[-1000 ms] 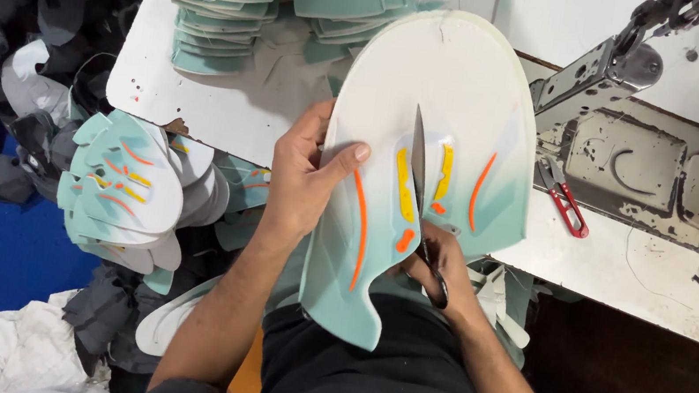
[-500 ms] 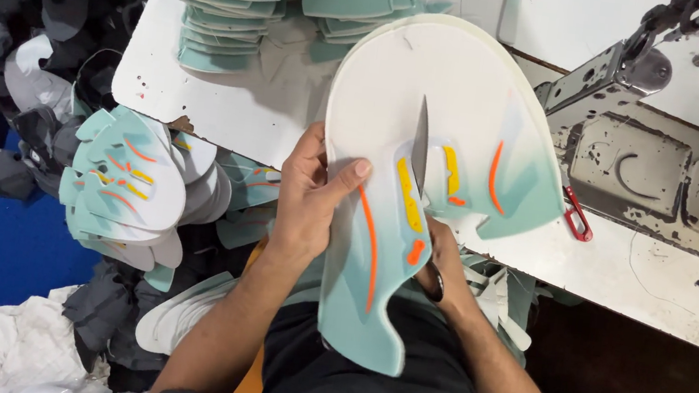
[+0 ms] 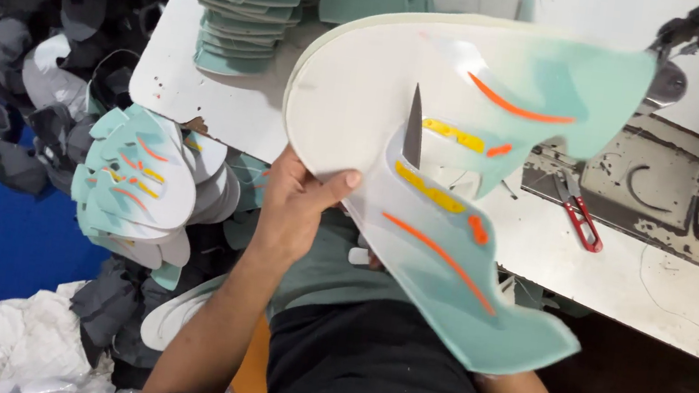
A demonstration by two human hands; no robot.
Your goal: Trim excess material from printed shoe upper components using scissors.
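Above the white counter (image 3: 201, 98), the left hand (image 3: 295, 203) grips a smooth, curved white-and-mint shoe panel (image 3: 360, 109) with orange stripes; the right hand is hidden behind it, grip unclear.

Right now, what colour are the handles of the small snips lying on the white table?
Red, seen in the head view: the snips lie on the table.

White worktable (image 3: 202, 94) with mint piece stacks (image 3: 233, 22), red snips (image 3: 580, 218).
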